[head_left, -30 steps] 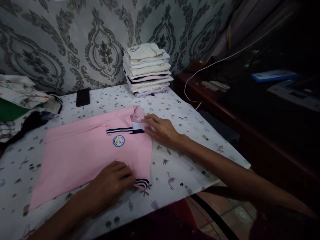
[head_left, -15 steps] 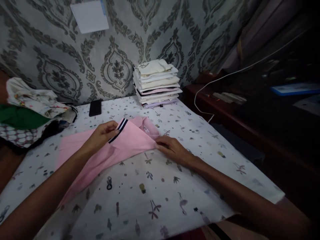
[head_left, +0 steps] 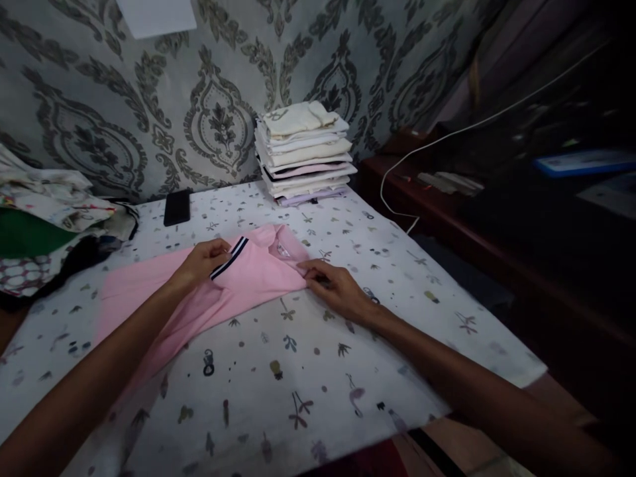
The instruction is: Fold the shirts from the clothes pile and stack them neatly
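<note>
A pink polo shirt [head_left: 248, 272] lies partly folded on the patterned cloth, its collar toward the far right. Its sleeve, edged with a navy and white striped band, is laid across the body. My left hand [head_left: 205, 260] is closed, pinching the sleeve near that striped cuff. At the shoulder edge beside the collar, my right hand [head_left: 334, 285] holds the fabric between thumb and fingers. The left forearm covers part of the shirt's lower body.
A stack of folded clothes [head_left: 304, 156] stands at the back against the wall. Left of it lies a black phone [head_left: 177, 208]. Loose clothes [head_left: 54, 218] are heaped at the left edge. A white cable [head_left: 447, 146] hangs over the dark red furniture [head_left: 422, 199] on the right.
The camera view has shifted slightly, so everything sits a bit further left and higher. The sleeve now lies flatter on the shirt; both hands keep their grip.
</note>
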